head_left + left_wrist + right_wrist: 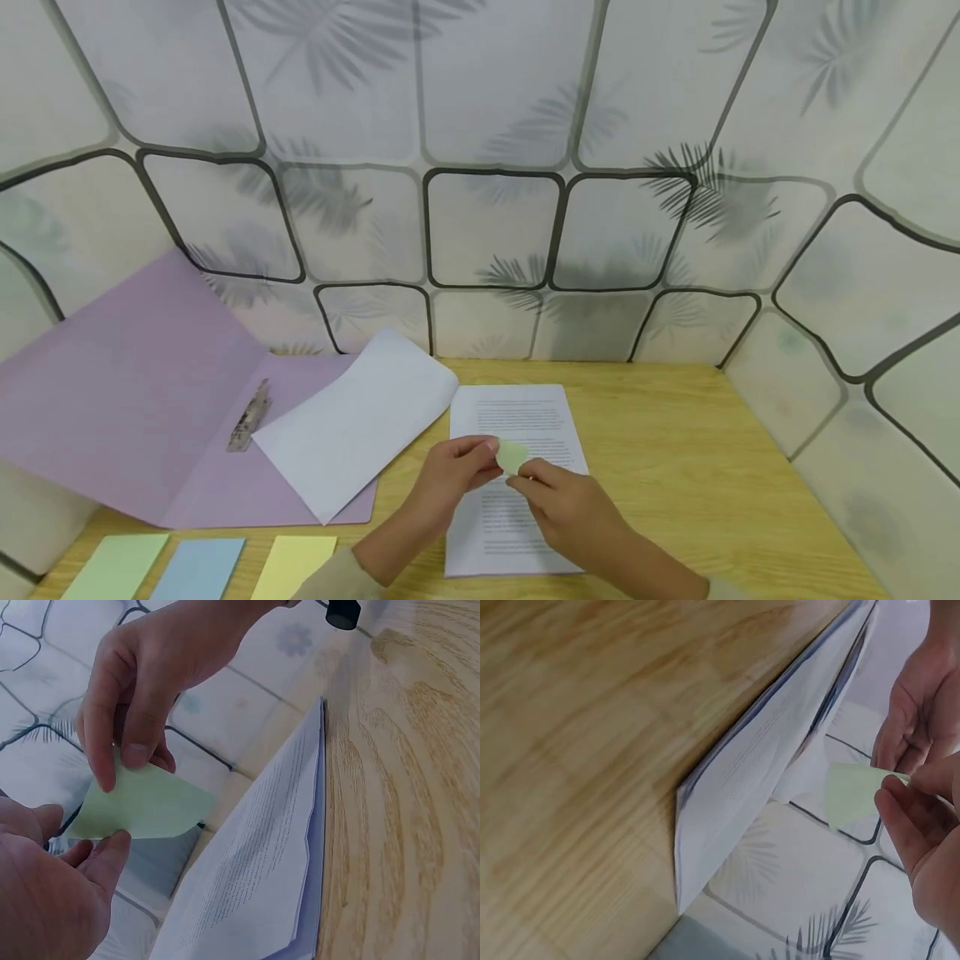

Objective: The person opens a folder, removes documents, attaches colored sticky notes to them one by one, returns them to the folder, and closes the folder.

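Observation:
A pale green sticky note (512, 457) is held up between my two hands, above a printed document (517, 533). My left hand (453, 473) pinches its left edge with thumb and fingers. From the other side, my right hand (566, 507) pinches the lower right part between thumb and index finger. The left wrist view shows the sticky note (142, 802) slightly bent, with the right hand (157, 675) above it and the left hand (52, 885) below. In the right wrist view, the sticky note (851, 795) juts out past the right fingertips.
To the left lies an open purple folder (127, 392) with a metal clip (250, 417). A white sheet stack (360, 425) lies askew across it. Green (116, 567), blue (198, 568) and yellow (295, 565) pads line the wooden table's (675, 467) front left. A patterned wall (487, 225) stands behind.

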`<action>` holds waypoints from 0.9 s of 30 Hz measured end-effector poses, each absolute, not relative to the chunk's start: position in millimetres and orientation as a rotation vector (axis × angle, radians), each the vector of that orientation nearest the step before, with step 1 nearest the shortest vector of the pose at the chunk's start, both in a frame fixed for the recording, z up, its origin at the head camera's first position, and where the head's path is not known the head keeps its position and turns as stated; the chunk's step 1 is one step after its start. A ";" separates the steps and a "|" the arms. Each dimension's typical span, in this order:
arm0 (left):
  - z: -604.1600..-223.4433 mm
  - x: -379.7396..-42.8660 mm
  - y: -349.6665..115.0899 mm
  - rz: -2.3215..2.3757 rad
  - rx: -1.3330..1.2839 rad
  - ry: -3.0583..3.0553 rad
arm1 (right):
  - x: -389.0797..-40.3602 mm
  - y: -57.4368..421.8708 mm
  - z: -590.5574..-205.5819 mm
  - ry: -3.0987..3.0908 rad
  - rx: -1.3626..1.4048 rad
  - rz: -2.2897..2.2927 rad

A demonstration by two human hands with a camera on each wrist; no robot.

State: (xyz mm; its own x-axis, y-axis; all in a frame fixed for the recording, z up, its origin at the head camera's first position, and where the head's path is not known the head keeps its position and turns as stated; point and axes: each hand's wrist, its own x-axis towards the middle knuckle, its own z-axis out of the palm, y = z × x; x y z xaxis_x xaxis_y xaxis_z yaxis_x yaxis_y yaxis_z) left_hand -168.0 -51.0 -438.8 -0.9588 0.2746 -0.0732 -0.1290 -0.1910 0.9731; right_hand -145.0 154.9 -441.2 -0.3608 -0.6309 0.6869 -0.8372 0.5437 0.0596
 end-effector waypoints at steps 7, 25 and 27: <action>-445.4 -171.0 -51.3 2.206 0.110 1.901 | -142.0 152.8 -442.2 -2.176 1.258 0.470; -455.8 -177.3 -50.2 2.169 0.075 1.994 | -176.1 167.1 -441.2 -2.612 0.571 0.960; -457.9 -180.1 -50.6 2.143 0.083 2.024 | -180.1 168.2 -441.9 -2.662 0.541 1.058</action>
